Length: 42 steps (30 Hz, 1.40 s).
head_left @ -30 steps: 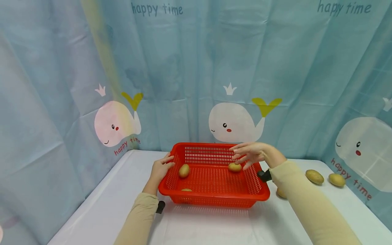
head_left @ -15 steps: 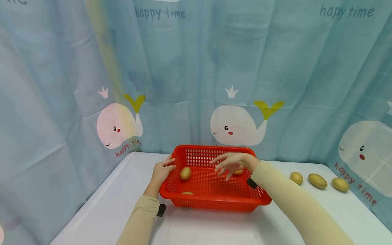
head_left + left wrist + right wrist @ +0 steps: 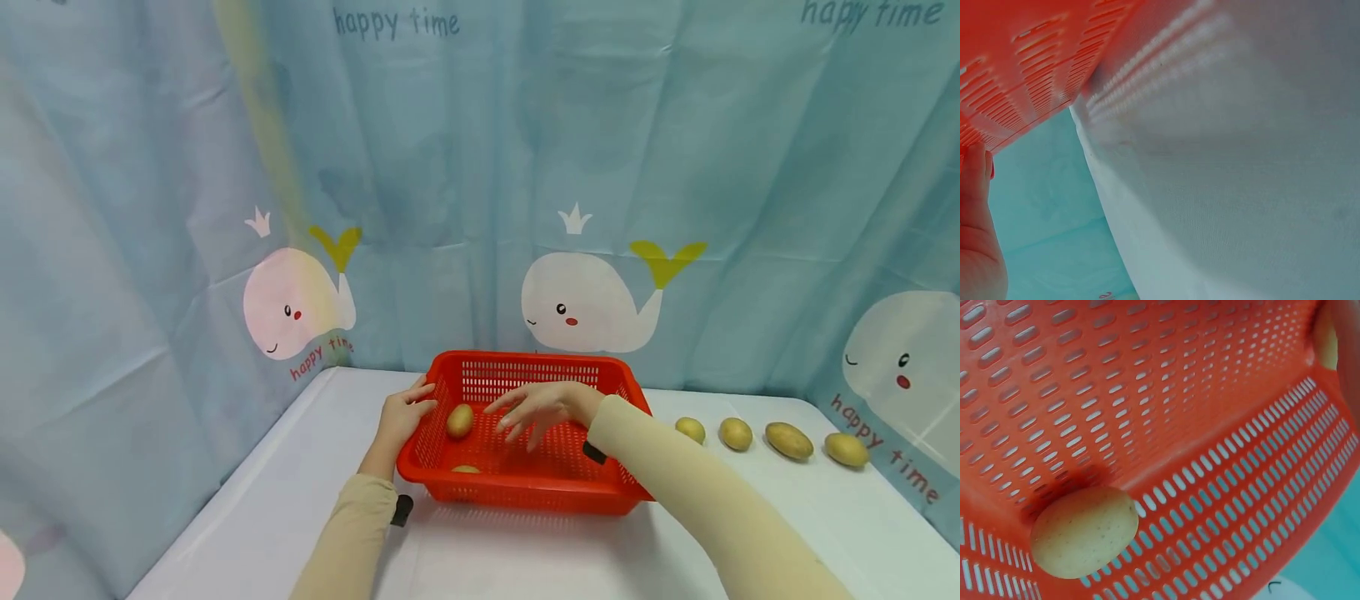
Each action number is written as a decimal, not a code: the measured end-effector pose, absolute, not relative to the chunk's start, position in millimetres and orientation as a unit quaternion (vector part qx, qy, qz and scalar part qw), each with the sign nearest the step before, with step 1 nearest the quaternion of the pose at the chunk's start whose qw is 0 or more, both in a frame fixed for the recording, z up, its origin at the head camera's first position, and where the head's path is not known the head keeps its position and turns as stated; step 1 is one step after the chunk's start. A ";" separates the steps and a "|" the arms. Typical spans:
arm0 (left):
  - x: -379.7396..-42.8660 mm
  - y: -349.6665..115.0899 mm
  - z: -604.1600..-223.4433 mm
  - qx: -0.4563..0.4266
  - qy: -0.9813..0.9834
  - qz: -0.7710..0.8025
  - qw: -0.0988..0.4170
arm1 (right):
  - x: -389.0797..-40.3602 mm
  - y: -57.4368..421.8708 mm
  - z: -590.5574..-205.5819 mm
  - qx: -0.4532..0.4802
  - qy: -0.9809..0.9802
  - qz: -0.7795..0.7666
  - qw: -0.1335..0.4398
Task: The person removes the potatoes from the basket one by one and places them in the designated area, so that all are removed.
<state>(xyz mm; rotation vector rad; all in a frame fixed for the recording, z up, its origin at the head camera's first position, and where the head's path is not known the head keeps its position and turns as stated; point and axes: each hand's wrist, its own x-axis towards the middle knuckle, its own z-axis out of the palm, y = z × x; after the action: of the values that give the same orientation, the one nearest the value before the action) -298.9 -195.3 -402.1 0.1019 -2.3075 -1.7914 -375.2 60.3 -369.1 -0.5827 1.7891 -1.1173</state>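
Observation:
A red plastic basket (image 3: pixel 525 497) with slotted walls stands on the table. My left hand (image 3: pixel 397 423) grips its left rim, fingers over the edge; the left wrist view shows the thumb (image 3: pixel 975 194) against the outer wall. Above the basket's middle hovers my right hand (image 3: pixel 543 408), palm down, fingers spread and loosely bent, holding nothing. Inside, a potato (image 3: pixel 460 421) lies near the left wall, and another (image 3: pixel 465 469) is mostly hidden by the front rim. A third potato (image 3: pixel 1085 531) sits in a corner in the right wrist view; the right hand hides it in the head view.
On the white table (image 3: pixel 270 500), right of the basket, several potatoes lie in a row: one near the basket (image 3: pixel 690 430), a round one (image 3: pixel 736 434), a long one (image 3: pixel 789 441) and an outer one (image 3: pixel 847 450). A blue whale-print curtain (image 3: pixel 465 167) hangs behind.
My right hand has moved left and slightly down, from the basket's right side to over its middle. Table potatoes that the right arm covered now show. The left hand stays at the rim.

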 end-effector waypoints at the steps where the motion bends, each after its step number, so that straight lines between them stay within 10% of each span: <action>1: -298.3 -195.2 -402.3 0.037 -0.785 -0.609 0.109 | -374.9 58.3 -370.0 -0.240 0.727 -0.447 0.462; 42: -295.6 -192.3 -402.8 0.037 -0.780 -0.613 0.118 | -360.6 -8.3 -401.1 -0.339 0.680 -0.251 0.600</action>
<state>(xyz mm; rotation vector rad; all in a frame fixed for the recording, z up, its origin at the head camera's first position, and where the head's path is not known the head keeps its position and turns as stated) -295.6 -192.3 -402.8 0.1095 -2.2825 -1.7925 -360.6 -8.3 -401.1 -0.7859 1.5753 -0.5827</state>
